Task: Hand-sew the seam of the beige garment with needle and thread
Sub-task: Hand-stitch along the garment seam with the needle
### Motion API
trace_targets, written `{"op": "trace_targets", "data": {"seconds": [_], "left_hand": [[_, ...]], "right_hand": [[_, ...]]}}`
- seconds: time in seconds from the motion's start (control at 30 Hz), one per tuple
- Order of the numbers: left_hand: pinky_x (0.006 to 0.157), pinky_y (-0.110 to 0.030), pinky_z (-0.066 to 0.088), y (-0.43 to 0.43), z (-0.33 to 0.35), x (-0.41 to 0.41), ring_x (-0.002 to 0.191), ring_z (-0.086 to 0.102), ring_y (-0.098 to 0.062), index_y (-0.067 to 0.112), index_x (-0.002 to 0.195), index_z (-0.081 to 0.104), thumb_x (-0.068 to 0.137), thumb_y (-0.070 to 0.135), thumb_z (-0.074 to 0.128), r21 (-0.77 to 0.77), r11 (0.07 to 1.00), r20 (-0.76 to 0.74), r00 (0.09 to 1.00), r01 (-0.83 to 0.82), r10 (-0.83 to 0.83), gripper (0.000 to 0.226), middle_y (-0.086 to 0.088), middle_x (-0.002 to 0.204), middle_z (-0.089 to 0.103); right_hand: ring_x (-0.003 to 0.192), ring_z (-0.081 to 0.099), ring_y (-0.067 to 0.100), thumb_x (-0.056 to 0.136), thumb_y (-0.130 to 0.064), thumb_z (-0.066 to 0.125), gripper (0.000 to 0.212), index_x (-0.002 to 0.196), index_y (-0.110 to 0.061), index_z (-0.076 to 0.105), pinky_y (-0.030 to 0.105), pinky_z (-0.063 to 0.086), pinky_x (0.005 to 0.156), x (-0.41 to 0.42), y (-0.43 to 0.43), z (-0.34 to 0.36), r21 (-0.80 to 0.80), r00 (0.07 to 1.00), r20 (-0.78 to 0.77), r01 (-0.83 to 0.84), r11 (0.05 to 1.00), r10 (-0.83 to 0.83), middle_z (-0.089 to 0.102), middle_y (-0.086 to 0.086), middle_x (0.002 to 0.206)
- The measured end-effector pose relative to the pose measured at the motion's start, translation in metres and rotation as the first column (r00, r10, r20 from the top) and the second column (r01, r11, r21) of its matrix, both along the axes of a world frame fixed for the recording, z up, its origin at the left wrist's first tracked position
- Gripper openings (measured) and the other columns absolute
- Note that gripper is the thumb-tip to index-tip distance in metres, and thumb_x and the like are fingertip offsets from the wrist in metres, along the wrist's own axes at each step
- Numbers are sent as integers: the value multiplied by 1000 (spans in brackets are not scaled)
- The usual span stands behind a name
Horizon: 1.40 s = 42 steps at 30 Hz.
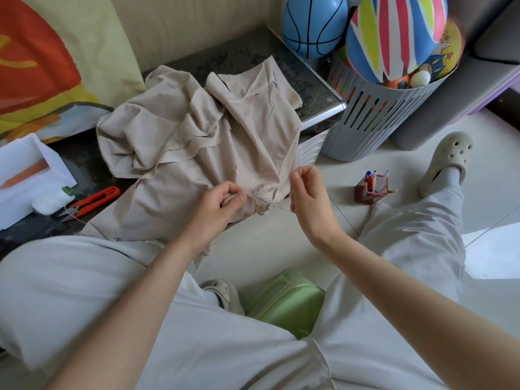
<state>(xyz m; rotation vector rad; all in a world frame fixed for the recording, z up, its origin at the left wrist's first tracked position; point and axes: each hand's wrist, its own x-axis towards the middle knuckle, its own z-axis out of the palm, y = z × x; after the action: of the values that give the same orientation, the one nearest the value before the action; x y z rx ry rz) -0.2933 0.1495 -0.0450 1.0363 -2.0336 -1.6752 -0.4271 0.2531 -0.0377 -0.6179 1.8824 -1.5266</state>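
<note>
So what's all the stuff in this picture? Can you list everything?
beige garment: one, beige, crumpled on the table
thread: one strand, pale, from garment edge to the right hand
table: one, dark, centre-left
thread snips: one, orange, on the table left of the garment
thread spool: one, white, beside the snips
box: one, white, table's left end
basket: one, grey, on the floor right of the table
basketball: one, blue, in the basket
striped ball: one, multicoloured, in the basket
pen holder: one, red mesh, on the floor
stool: one, green, between the legs
clogs: two, beige, on the feet
left hand: pinches the garment edge
right hand: pinches the thread
</note>
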Motion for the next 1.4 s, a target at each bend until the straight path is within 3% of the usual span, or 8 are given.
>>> {"op": "trace_targets", "data": {"seconds": [0.2,0.4,0.63,0.8,1.03,1.2,1.3,1.4], "left_hand": [[54,-9,31,0,-1,-2,56,36,2,11,83,52,95,6,51,18,1000,-4,1000,-25,25,13,-4,71,43],[48,-9,30,1,-1,-2,47,36,3,10,84,52,95,6,51,35,999,8,1000,-20,20,12,1,66,42],[50,-8,34,1,0,-3,53,41,3,11,84,53,95,7,51,48,999,16,1000,-4,3,12,0,69,48],[51,-8,32,-1,-3,-2,52,39,6,14,81,53,94,8,53,18,1000,29,999,-18,18,15,7,67,46],[59,-7,34,-2,-5,-6,61,41,6,16,80,53,94,5,53,31,999,5,1000,-22,22,18,2,73,49],[58,-9,33,-2,-5,-6,64,40,2,13,82,53,94,5,52,47,999,-1,1000,-21,21,14,-7,78,47],[61,-9,33,-2,-4,-6,72,42,-4,12,83,54,94,5,53,40,999,-6,1000,-20,20,13,-8,80,48],[62,-11,33,-2,-5,-5,78,41,-12,13,82,54,94,6,53,51,999,-8,1000,-11,12,14,-9,81,48]], "right_hand": [[37,36,3,92,-27,56,20,74,-23,51,22,30,49,-6,19,-25,337,977,-38,-187,923,212,41,-14,41],[41,22,11,92,-32,60,18,89,-15,65,20,23,39,1,10,-25,220,931,199,-346,912,305,26,-15,43],[36,23,6,93,-26,59,32,84,5,64,15,23,39,11,-2,-17,205,900,69,-435,877,430,27,-13,40],[38,28,10,95,-22,53,28,68,-21,61,19,27,41,3,4,-32,281,924,124,-381,881,361,29,-14,36],[37,22,7,97,-18,52,23,76,-10,59,15,22,34,-15,28,-59,418,919,391,-228,879,53,23,-1,57],[44,34,12,89,-7,56,15,102,-11,62,16,31,39,-18,31,-63,555,986,161,-132,822,50,38,-2,55],[41,35,8,84,-2,53,27,105,-16,62,15,31,41,-14,23,-47,427,998,-1,-54,903,60,44,-3,56],[38,26,7,87,-6,57,17,97,-18,62,18,25,41,-6,14,-28,265,992,-19,-114,957,124,33,-9,45]]}}
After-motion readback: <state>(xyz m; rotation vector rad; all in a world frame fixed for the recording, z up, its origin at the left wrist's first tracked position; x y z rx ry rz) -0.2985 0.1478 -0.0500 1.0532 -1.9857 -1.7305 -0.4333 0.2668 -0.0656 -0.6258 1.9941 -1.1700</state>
